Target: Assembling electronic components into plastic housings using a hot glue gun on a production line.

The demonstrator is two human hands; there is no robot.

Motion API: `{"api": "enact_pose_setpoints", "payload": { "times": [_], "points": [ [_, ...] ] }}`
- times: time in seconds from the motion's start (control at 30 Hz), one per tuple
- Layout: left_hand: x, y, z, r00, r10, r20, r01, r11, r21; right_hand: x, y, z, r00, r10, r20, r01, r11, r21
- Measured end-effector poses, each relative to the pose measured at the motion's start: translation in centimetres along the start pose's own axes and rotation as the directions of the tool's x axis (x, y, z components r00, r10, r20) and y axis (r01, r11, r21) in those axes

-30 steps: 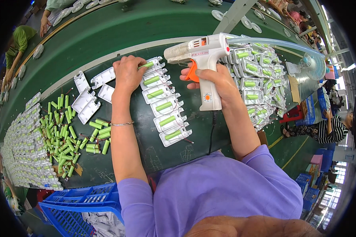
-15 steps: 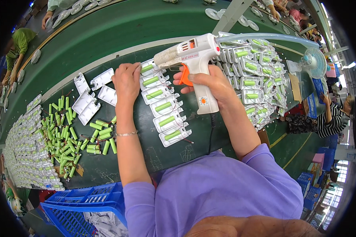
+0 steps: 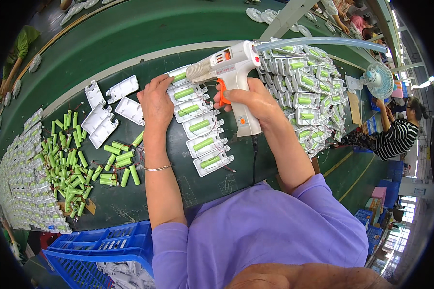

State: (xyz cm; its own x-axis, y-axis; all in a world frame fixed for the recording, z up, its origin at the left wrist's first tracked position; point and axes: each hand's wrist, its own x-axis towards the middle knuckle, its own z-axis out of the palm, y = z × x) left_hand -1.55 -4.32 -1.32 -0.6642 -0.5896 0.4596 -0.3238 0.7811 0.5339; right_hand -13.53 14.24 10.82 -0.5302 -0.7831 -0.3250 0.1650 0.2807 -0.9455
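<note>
My right hand point(image 3: 255, 101) is wrapped round the handle of a white hot glue gun point(image 3: 234, 62), fingers at its orange trigger. The gun's nozzle end points left, over the far end of a row of white plastic housings point(image 3: 190, 111), each with a green cylindrical battery in it. My left hand point(image 3: 156, 101) has its fingers bent and together, the tips at the left end of the farthest battery point(image 3: 179, 77). Whether they pinch the battery or the housing edge is partly hidden. Thin wires trail from the housings' right ends.
Loose batteries point(image 3: 77, 168) lie left of my forearm, near several bare housings point(image 3: 123, 88). Filled housings are stacked at far left point(image 3: 29, 183) and right point(image 3: 304, 91). A blue crate point(image 3: 101, 241) stands below the table edge. A fan point(image 3: 378, 79) and co-workers are farther off.
The glue gun and my right hand have shifted slightly left. My left hand stays at the farthest housing. The view has shifted a little.
</note>
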Motion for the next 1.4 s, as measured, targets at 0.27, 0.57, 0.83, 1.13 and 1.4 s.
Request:
{"api": "enact_pose_setpoints", "payload": {
  "times": [0.27, 0.57, 0.83, 1.13, 1.4],
  "points": [
    [0.0, -0.2, 0.1, 1.0, 0.016, -0.003, -0.016, 1.0, -0.027, 0.3, 0.2, 0.1, 1.0, 0.011, -0.01, -0.011, 1.0, -0.01],
    [0.1, -0.2, 0.0, 1.0, 0.01, 0.001, -0.01, 0.999, -0.043, 0.1, -0.2, 0.4, 1.0, -0.006, -0.008, 0.005, 0.999, -0.04],
    [0.1, -0.4, 0.1, 1.0, 0.011, 0.002, -0.011, 0.998, -0.062, 0.9, -0.2, 1.0, 0.999, -0.006, -0.048, 0.003, 0.998, -0.06],
    [0.1, -0.5, 0.3, 1.0, 0.01, 0.003, -0.01, 0.998, -0.07, 0.7, -0.2, 0.9, 0.994, -0.103, 0.02, 0.104, 0.994, -0.047],
    [0.3, -0.2, 0.5, 1.0, -0.002, -0.016, 0.0, 0.996, -0.092, -1.3, -0.8, -0.2, 0.995, -0.056, 0.08, 0.059, 0.998, -0.038]
  ]
}}
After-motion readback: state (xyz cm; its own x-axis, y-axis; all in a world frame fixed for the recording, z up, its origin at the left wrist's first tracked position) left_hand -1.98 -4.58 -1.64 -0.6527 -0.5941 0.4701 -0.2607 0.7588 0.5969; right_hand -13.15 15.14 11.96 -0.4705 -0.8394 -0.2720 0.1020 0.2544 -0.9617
